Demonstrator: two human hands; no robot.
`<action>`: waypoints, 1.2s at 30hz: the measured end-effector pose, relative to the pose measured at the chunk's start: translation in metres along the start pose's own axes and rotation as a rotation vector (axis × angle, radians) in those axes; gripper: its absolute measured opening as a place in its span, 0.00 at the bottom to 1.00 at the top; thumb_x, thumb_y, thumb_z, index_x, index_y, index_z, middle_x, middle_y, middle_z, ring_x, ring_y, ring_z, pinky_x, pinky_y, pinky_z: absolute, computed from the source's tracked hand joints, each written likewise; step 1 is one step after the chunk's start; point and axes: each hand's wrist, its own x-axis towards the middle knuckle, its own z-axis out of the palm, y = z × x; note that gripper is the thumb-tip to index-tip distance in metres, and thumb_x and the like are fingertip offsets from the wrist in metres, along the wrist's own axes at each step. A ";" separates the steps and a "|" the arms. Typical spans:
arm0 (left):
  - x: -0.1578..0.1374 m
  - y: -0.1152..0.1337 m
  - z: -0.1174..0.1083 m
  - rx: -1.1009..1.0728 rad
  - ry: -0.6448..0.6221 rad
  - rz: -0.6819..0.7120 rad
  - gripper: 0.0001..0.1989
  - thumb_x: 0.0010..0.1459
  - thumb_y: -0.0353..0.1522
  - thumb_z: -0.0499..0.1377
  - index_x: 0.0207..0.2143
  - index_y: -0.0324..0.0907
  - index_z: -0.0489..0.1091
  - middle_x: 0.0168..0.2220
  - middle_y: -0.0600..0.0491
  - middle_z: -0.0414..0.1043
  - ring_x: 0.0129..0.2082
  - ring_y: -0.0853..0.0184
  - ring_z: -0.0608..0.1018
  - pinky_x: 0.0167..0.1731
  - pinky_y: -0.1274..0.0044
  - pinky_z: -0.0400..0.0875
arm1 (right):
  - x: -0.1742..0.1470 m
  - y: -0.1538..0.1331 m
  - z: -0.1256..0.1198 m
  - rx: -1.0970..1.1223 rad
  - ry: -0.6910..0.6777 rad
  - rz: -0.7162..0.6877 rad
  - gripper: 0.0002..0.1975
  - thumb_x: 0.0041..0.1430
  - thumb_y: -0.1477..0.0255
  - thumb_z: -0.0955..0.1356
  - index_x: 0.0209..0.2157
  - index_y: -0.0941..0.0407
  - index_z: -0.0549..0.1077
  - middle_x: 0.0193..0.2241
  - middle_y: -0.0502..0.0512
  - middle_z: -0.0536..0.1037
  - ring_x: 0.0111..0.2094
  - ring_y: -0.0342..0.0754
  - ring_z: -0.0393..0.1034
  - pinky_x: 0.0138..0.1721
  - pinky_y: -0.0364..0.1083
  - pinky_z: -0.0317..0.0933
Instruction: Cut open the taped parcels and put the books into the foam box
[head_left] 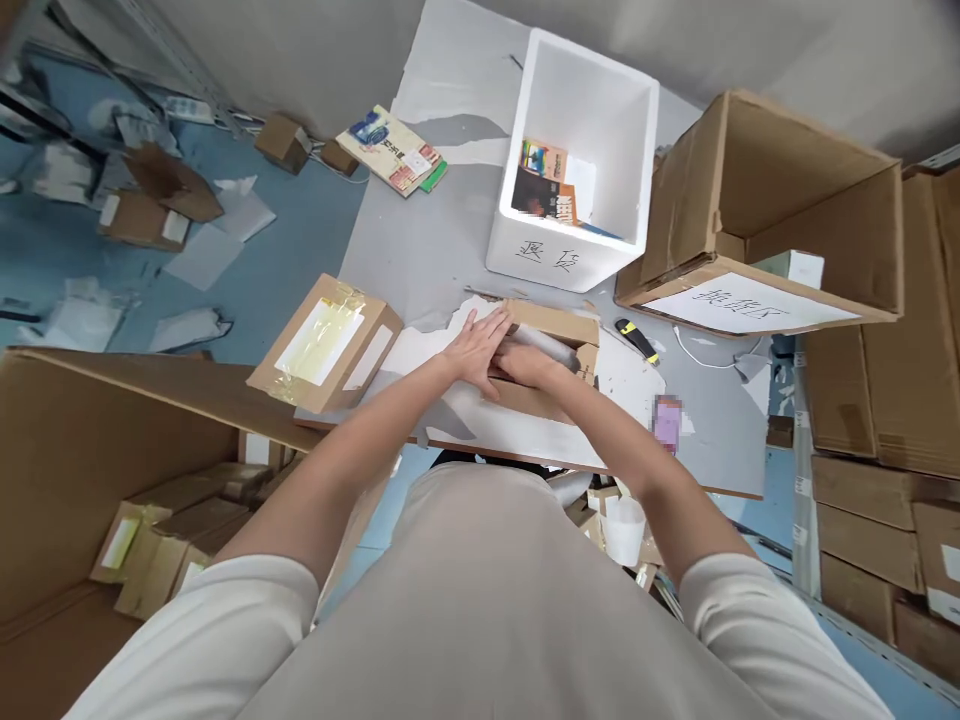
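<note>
An open small cardboard box [559, 318] lies on the table in front of me, with a greyish wrapped item [546, 345] inside it. My left hand [478, 350] rests over the box's left end, fingers spread. Beside it, my right hand [526, 364] reaches down into the box; its fingers are hidden there, so any grip is out of sight. A black and yellow box cutter [637, 341] lies to the right of the box. On the left stands a taped cardboard parcel [322, 343] with a white label.
A white foam box [517, 245] holding several books or packs stands at the back. Right of it is a large open carton [675, 240] with a handwritten sign. Booklets [390, 150] lie at the back left. A big carton [45, 440] with parcels stands lower left.
</note>
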 end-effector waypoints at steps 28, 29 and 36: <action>0.002 0.014 -0.030 0.168 -0.074 -0.243 0.72 0.30 0.54 0.67 0.68 0.33 0.33 0.68 0.32 0.35 0.68 0.41 0.37 0.59 0.44 0.25 | -0.223 -0.050 -0.136 0.055 0.769 0.457 0.11 0.62 0.60 0.63 0.36 0.53 0.67 0.26 0.51 0.73 0.26 0.47 0.65 0.27 0.44 0.56; 0.003 0.017 -0.033 0.187 -0.080 -0.251 0.71 0.30 0.53 0.68 0.68 0.34 0.34 0.69 0.33 0.35 0.68 0.41 0.36 0.58 0.44 0.26 | -0.235 -0.052 -0.137 0.153 0.803 0.441 0.12 0.61 0.59 0.64 0.36 0.54 0.68 0.26 0.51 0.73 0.27 0.46 0.65 0.27 0.44 0.58; -0.014 0.089 -0.055 -0.013 0.183 -0.271 0.45 0.50 0.50 0.60 0.65 0.37 0.53 0.68 0.37 0.42 0.68 0.44 0.42 0.60 0.45 0.30 | -0.273 -0.042 -0.102 0.873 0.755 0.379 0.21 0.53 0.55 0.70 0.43 0.56 0.71 0.33 0.53 0.76 0.30 0.46 0.70 0.27 0.43 0.64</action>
